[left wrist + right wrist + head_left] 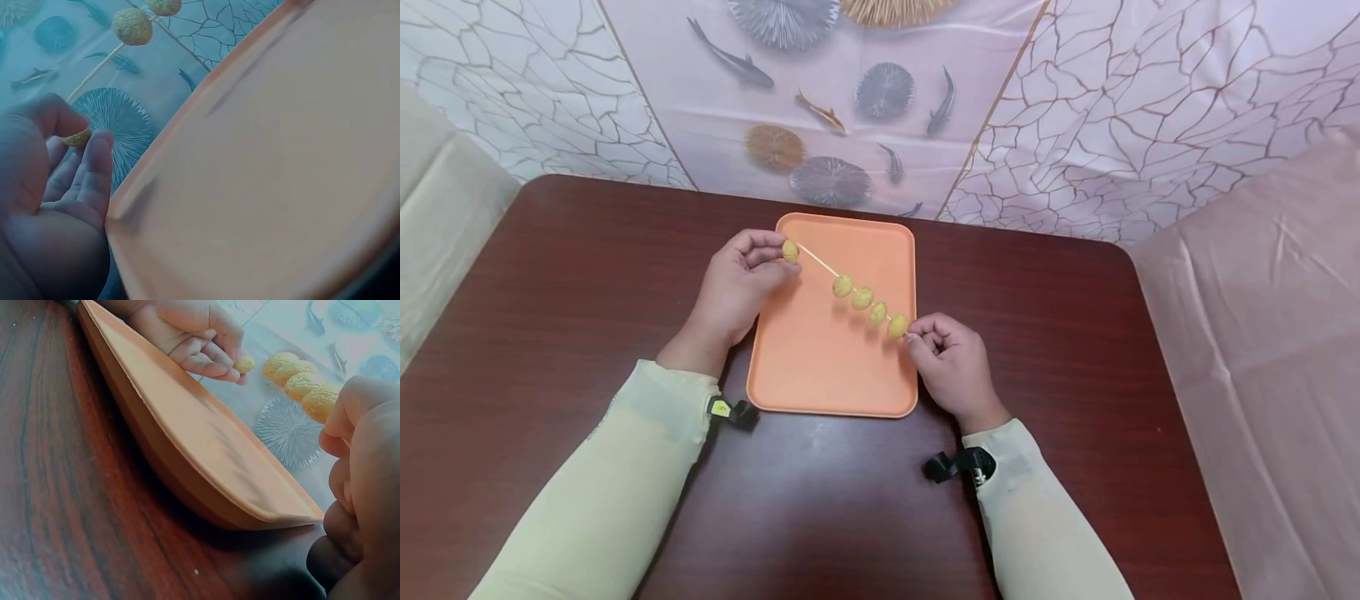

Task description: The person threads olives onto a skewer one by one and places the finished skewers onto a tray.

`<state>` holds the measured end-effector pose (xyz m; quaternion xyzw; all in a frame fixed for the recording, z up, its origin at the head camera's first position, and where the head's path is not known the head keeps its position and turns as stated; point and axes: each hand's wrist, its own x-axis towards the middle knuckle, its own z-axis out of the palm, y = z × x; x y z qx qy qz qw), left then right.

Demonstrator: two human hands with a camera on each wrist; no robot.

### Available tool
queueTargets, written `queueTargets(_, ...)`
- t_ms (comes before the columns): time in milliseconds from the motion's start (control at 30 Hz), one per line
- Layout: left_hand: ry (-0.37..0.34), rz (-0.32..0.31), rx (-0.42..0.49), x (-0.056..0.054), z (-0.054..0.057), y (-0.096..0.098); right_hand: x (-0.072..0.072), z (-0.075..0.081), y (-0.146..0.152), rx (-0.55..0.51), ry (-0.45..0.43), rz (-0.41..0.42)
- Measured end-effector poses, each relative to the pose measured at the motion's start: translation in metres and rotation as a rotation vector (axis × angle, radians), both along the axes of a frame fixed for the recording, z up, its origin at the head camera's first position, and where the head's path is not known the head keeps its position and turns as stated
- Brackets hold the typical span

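Observation:
A thin wooden skewer [818,260] slants above the orange tray [827,379], carrying several yellow, rough-skinned round balls [862,298]. At the skewer's lower right end, my right hand [953,360] pinches it just beyond the last ball [320,403]. Thumb and fingers of my left hand [739,279] pinch a single yellow ball [791,251] at the skewer's upper left end. Whether the tip has entered that ball I cannot tell, since fingers hide it in the left wrist view. A bare stretch of skewer [94,74] lies between this ball and the others.
The tray lies on a dark red-brown wooden table [1052,350] close to its far edge. Behind the table hangs a patterned cloth [827,100] with fish and round shapes. Plain cloth [1285,350] borders the right side. Black wrist straps with cameras [958,465] sit on both sleeves.

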<state>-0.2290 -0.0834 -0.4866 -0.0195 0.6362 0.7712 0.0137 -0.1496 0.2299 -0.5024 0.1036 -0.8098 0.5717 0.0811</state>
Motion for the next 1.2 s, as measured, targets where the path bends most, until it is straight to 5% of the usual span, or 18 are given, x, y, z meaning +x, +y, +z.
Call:
queueTargets(167, 0.037, 0.017, 0.061, -0.0029, -0.0034, -0.0008, -0.0005, 0.0009, 0.0, 0.037, 0.005, 0.008)
queueTargets(533, 0.079, 0.086, -0.076, -0.0048, -0.0057, 0.0036, -0.0012, 0.0017, 0.0, 0.069, 0.016, 0.021)
queueTargets(1200, 0.097, 0.123, -0.115, -0.0033, -0.0069, 0.0019, -0.0008, 0.0001, -0.0029, 0.069, 0.005, 0.012)
